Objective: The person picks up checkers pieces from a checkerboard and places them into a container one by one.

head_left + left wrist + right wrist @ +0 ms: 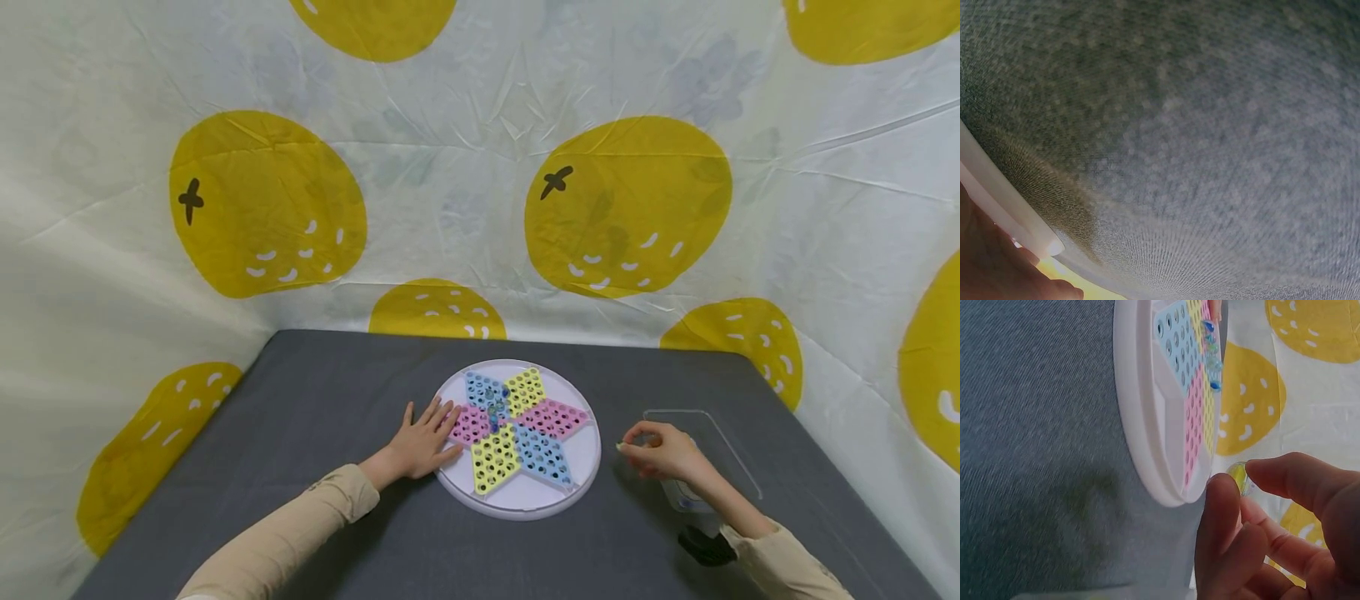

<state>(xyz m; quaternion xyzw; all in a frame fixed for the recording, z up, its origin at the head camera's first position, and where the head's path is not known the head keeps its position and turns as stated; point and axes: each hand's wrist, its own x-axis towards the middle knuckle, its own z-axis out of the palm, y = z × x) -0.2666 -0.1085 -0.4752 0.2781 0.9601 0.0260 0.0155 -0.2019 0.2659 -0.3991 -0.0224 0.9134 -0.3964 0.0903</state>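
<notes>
A round white Chinese checkers board (522, 501) with a star of blue, yellow and pink sections full of holes lies on the dark cloth. Several glass marbles (495, 407) sit in its holes near the blue and pink sections on the left; they also show as a row of clear and blue marbles (1212, 353) in the right wrist view. My left hand (423, 442) rests on the board's left rim with fingers spread. Right of the board, my right hand (663, 452) pinches a yellow-green glass marble (1239, 475) between thumb and fingertips, above the table.
Beneath and beyond my right hand stands a clear plastic container (731, 450), partly hidden by the forearm. A dark strap (707, 546) shows at the right wrist. White cloth with yellow fruit prints (450, 208) hangs behind and beside the table (337, 367).
</notes>
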